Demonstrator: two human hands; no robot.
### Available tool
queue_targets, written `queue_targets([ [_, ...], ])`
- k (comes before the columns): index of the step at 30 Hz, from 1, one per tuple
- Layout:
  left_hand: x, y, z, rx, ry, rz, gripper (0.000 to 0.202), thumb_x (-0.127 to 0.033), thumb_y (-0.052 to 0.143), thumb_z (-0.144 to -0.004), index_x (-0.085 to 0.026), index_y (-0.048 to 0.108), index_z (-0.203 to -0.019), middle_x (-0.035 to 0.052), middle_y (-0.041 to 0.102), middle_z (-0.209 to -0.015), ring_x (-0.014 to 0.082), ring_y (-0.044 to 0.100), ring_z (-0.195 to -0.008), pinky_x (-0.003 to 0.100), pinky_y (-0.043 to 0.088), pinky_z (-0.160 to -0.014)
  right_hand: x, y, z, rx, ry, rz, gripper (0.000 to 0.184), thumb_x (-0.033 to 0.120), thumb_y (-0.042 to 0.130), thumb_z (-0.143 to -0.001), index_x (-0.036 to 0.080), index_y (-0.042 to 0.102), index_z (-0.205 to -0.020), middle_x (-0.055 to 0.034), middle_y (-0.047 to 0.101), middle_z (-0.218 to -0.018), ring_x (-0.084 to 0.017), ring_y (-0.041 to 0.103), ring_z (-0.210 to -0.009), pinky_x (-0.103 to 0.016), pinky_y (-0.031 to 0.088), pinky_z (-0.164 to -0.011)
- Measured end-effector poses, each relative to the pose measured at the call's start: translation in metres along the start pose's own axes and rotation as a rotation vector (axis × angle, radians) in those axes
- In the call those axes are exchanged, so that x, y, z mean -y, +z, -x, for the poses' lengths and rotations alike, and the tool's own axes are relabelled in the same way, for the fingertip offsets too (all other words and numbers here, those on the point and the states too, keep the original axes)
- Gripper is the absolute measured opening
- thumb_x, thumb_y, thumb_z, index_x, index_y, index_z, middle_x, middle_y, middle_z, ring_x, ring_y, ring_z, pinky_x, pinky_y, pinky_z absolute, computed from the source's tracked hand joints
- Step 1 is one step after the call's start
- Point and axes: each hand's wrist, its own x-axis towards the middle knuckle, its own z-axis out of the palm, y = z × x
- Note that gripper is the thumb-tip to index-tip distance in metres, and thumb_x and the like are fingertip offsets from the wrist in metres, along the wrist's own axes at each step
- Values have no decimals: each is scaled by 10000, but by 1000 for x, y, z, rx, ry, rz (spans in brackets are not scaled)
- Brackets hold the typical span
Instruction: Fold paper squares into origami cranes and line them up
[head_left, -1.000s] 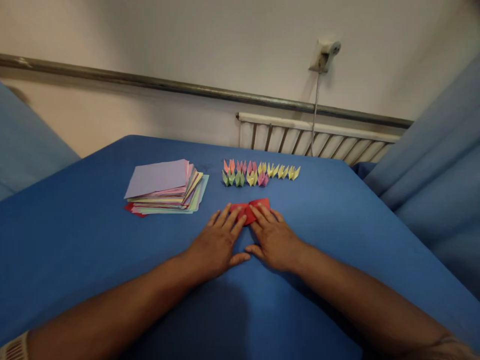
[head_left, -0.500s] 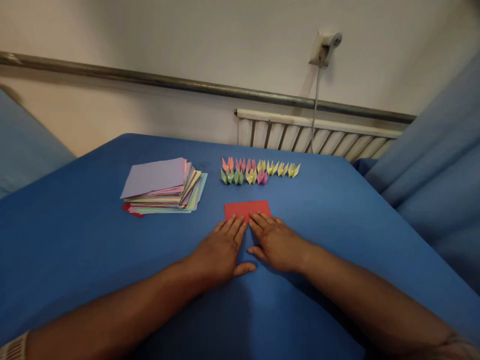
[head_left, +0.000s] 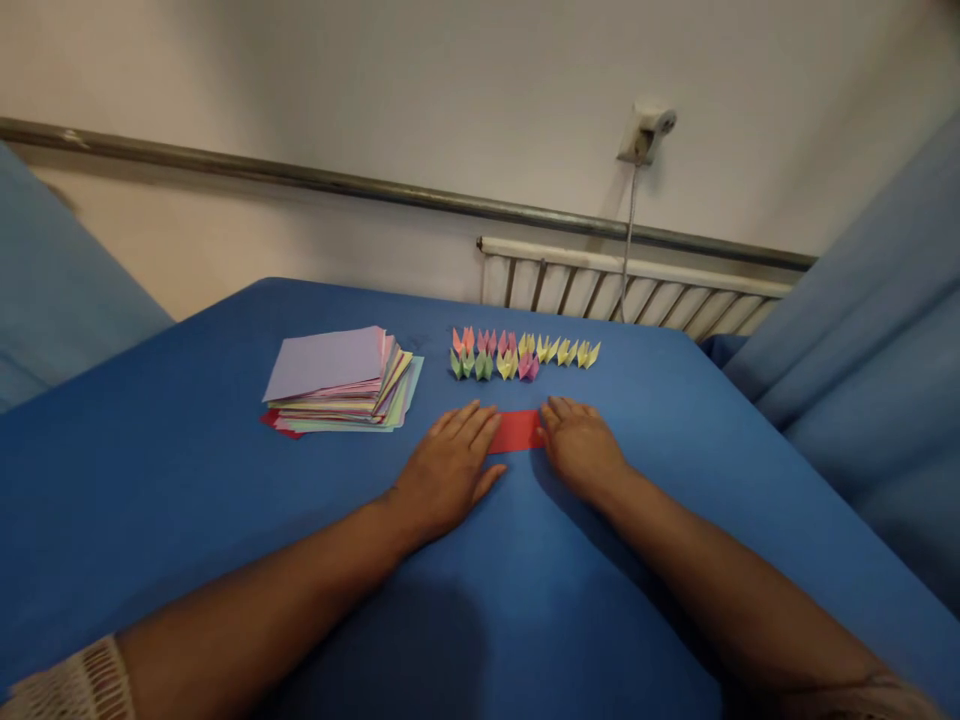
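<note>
- A strip of red paper (head_left: 516,432) lies flat on the blue-covered counter (head_left: 180,480), its long side running left to right. Only its middle shows, between the two hands.
- The left hand (head_left: 448,465) lies palm down over the left end of the red paper. The fingers are straight, close together and pointing away from the person. Its grip is apart and clamps nothing, with the thumb resting out on the counter.
- The right hand (head_left: 581,450) lies palm down over the right end of the red paper, fingers stretched forward. Its grip is likewise apart, pressed flat.
- Whether the red paper is one layer or folded cannot be told.
- Just beyond the red paper stand two short rows of small folded paper pieces (head_left: 521,352) in pink, green and yellow, touching neither hand.
- Beyond the red paper and to its left sits a loosely fanned stack of coloured sheets (head_left: 334,375) with a lilac sheet on top, apart from the left hand.
- Farther behind the red paper, past the counter's far edge, a white radiator (head_left: 630,290) stands against the wall. Above it are a metal rail (head_left: 300,178) and a wall socket (head_left: 646,125) with a cable hanging down.
- Well to the right of the red paper hangs blue cloth (head_left: 862,350).
</note>
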Motion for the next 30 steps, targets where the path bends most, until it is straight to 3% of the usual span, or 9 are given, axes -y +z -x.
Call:
queue_targets([
  [3,5,19,-4,86,43,77,762,-593,357,-897,-85,256,-1456,166,303,-1516,295,205,-1421,452,187,-1135,15,11,-5,13,-192,-210,464,307,271,-985,134,436,-1383,-101,443,-1442,-212,399,-1315,-367,283,-1092],
  [7,10,27,-2,211,13,112,878,-692,296,-857,-56,242,-1460,220,265,-1516,324,212,-1416,484,174,-1128,24,28,-11,113,-210,-299,569,472,278,-974,171,314,-1455,-97,337,-1510,-229,283,-1394,-421,250,-1111],
  [13,11,23,2,196,-54,114,900,-715,279,-847,-37,305,-1438,248,271,-1502,359,226,-1405,496,204,-1113,3,35,-21,66,64,-220,562,452,286,-973,108,395,-1404,-154,378,-1477,-263,329,-1364,-434,278,-1080],
  [19,31,35,-7,58,-177,168,566,-474,352,-932,-115,458,-1356,168,425,-1444,318,366,-1336,464,285,-1079,-1,39,-15,-68,422,-250,447,429,447,-919,120,581,-1213,-168,564,-1272,-282,482,-1192,-385,350,-988],
  [21,40,37,-12,12,-222,176,519,-400,431,-907,-119,472,-1341,158,459,-1417,304,424,-1281,440,326,-1051,3,41,-14,-87,456,-283,474,463,519,-877,124,586,-1201,-174,586,-1207,-283,496,-1159,-379,352,-975],
  [25,50,37,-17,-13,-252,201,524,-421,511,-858,-114,530,-1282,147,544,-1330,315,464,-1218,437,350,-1020,5,39,-20,-64,446,-353,599,473,648,-789,128,533,-1264,-159,591,-1192,-264,526,-1117,-354,371,-949],
  [30,51,36,-16,-18,-206,240,518,-452,540,-838,-143,558,-1254,142,562,-1305,313,472,-1202,445,342,-1015,-1,33,-26,14,366,-446,552,447,703,-746,163,579,-1203,-99,665,-1059,-233,602,-969,-319,425,-834],
])
